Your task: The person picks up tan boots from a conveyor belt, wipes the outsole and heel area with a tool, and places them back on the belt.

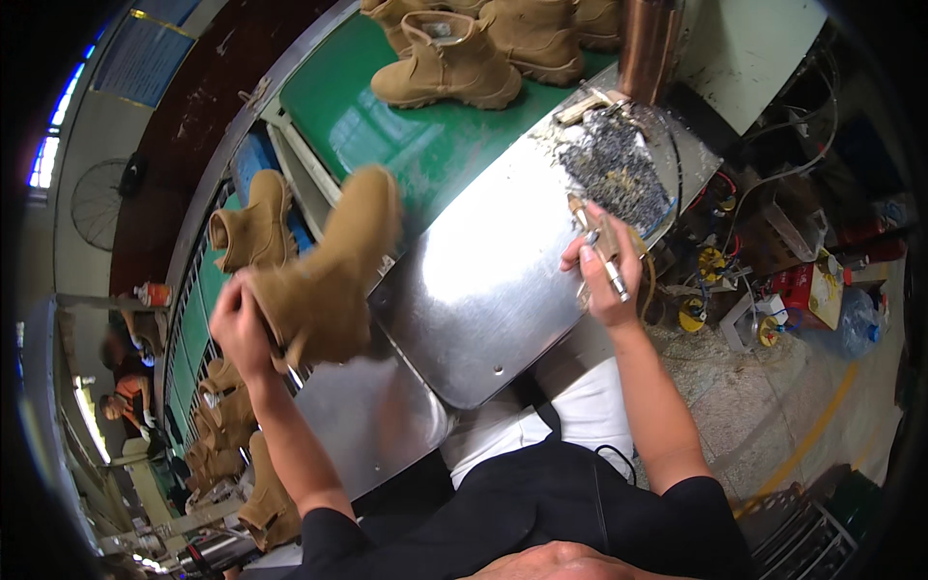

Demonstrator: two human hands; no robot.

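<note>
My left hand point(242, 331) grips a tan boot point(333, 275) by its shaft opening. The boot is raised at the left edge of the metal plate, its toe pointing up and away, slightly blurred. In my right hand point(611, 280) is a small metal spray gun point(604, 246), its brass-coloured nozzle pointing up and left over the plate's right side. My fingers wrap round its body, and a yellowish hose point(650, 280) runs beside my wrist. The bare metal plate point(474, 290) lies between my two hands.
Several tan boots point(449, 72) stand on the green belt point(358, 126) at the far side. More boots point(253, 222) are on a rack at left. A dark crusted patch point(619, 159) and a copper-coloured cylinder point(650, 48) sit at the plate's far right. Cables and a water jug point(855, 324) lie on the right.
</note>
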